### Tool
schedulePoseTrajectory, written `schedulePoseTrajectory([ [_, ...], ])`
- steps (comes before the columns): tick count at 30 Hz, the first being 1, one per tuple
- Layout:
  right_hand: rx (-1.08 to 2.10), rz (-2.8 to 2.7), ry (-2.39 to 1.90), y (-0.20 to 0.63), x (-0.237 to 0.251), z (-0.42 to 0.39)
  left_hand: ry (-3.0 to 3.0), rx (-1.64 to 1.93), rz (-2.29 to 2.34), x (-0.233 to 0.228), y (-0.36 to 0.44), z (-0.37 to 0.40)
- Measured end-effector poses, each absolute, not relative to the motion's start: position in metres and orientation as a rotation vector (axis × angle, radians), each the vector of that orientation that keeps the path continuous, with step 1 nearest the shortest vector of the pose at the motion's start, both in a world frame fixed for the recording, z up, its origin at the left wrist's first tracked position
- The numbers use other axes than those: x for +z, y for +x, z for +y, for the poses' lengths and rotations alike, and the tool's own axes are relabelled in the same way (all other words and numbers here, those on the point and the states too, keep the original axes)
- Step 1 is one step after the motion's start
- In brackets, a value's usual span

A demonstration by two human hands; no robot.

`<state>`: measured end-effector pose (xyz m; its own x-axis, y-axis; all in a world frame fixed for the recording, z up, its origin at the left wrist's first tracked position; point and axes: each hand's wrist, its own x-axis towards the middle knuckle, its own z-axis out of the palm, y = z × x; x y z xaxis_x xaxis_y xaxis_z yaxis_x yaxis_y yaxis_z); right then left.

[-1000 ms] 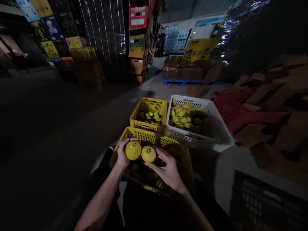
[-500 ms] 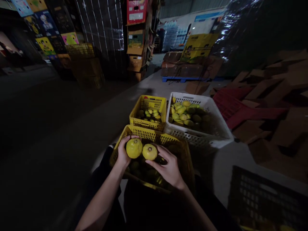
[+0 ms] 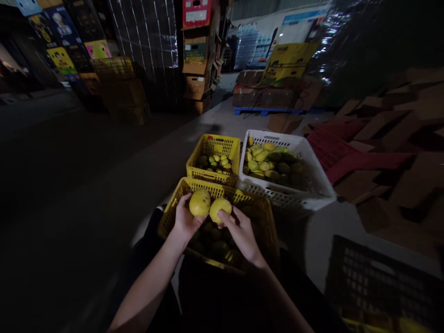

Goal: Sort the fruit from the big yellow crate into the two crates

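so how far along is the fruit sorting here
Done so far: the small yellow crate and the white crate ahead each hold a layer of fruit. In hand: the left hand holds one yellow fruit, the right hand another, over the near yellow crate. Left: dark fruit fills that near crate below the hands.

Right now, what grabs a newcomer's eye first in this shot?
Two bright yellow fruits side by side at centre: the left hand holds one fruit, the right hand the other fruit, above the nearest yellow crate. Just beyond it sit a smaller yellow crate and, to its right, a white crate, both with fruit inside. The surroundings are dark, with stacked cartons at the back.
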<state>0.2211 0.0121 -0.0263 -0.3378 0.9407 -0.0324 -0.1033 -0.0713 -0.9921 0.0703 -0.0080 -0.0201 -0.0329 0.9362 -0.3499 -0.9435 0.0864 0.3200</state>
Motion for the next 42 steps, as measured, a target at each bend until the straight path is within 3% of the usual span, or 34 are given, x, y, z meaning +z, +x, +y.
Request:
schedulePoseTrajectory([
  [10, 1.912, -0.904, -1.087, 0.222, -0.031, 0.017, -0.063, 1.484, 0.490, -0.032, 0.077, -0.004],
  [28, 1.931, -0.866, -1.005, 0.217, -0.030, 0.013, -0.076, 1.487, 0.518, -0.029, 0.085, -0.008],
  [31, 1.759, -0.989, -1.013, 0.216, -0.034, 0.011, -0.080, 1.471, 0.569, -0.026, 0.094, -0.012],
  [36, 1.205, -1.329, -1.218, 0.220, -0.050, 0.015, -0.153, 1.398, 0.635, -0.027, 0.109, -0.016],
  [42, 1.035, -1.673, -1.102, 0.213, -0.061, 0.012, -0.097, 1.498, 0.654, -0.044, 0.120, -0.011],
])
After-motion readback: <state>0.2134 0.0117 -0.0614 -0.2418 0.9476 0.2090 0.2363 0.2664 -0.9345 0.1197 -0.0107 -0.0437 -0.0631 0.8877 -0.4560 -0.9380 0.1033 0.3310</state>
